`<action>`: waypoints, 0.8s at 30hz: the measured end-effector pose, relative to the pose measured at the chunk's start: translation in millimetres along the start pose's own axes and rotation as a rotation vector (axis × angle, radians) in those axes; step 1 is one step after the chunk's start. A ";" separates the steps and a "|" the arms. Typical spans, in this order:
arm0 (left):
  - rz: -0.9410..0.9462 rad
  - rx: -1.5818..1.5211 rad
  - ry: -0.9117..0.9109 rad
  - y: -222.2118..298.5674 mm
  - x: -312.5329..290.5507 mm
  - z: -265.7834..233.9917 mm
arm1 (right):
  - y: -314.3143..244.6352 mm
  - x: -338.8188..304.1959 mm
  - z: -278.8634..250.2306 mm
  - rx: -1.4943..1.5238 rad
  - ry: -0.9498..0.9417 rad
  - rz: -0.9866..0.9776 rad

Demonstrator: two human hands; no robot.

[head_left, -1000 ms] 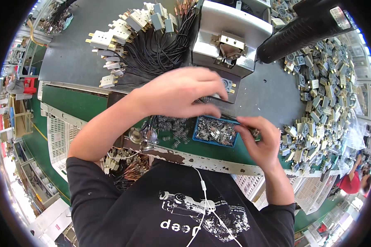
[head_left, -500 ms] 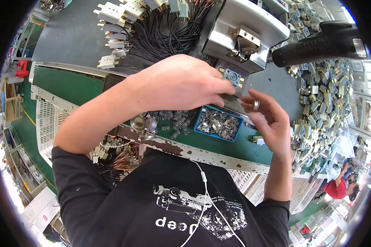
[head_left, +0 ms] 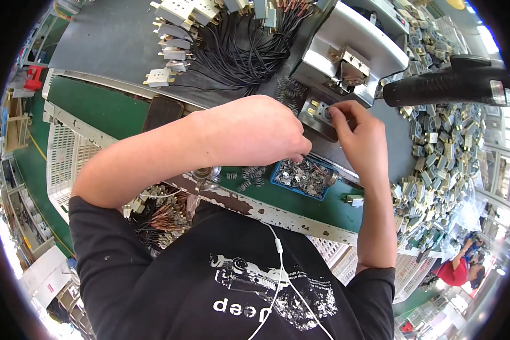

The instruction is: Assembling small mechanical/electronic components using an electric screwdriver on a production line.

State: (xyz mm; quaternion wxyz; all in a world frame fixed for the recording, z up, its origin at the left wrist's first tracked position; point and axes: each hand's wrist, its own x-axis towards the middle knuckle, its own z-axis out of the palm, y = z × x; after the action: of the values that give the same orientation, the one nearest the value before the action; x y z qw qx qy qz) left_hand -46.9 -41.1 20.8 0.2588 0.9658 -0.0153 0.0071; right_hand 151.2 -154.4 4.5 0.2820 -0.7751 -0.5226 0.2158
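Note:
My right hand (head_left: 360, 130) reaches to the metal press fixture, thumb and fingers pinched on a small grey plug housing (head_left: 322, 111) with brass prongs, which sits on the fixture's plate. The fingers partly cover the housing. My left hand (head_left: 272, 133) is closed, knuckles up, just above a blue tray (head_left: 300, 191) of small metal pieces. From its fingertips a thin tool with a round metal end (head_left: 332, 178) seems to stretch across the tray; the grip itself is mostly hidden. Behind the plate stands the bent metal housing of the press (head_left: 317, 56).
A black-handled power tool (head_left: 436, 85) juts in from the right. Grey plug housings (head_left: 436, 158) are heaped at the right. Black cables with white plugs (head_left: 232, 51) lie at the back left. Springs (head_left: 252, 177) and round metal cups (head_left: 207, 175) sit near the bench edge.
My right hand has moved up and left onto the plug housing. My left hand has drawn back toward the tray, and the tool's round end now shows above the tray.

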 end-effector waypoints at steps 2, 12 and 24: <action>0.011 -0.004 -0.009 -0.4 1.7 -1.1 | -1.6 1.6 -3.0 0.016 -0.029 0.022; 0.031 -0.070 0.207 -3.4 4.3 -3.7 | 4.9 -52.8 -46.7 0.410 -0.218 0.041; 0.015 -0.011 0.180 -5.9 8.8 -24.9 | 8.6 -51.1 -28.5 0.628 -0.217 0.091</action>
State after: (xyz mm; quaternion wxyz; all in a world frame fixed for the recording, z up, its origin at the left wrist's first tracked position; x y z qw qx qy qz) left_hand -38.1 -23.7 39.6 0.2643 0.9597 0.0007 0.0958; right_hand 156.6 -210.5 22.1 0.4399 -0.6454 -0.4223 0.4600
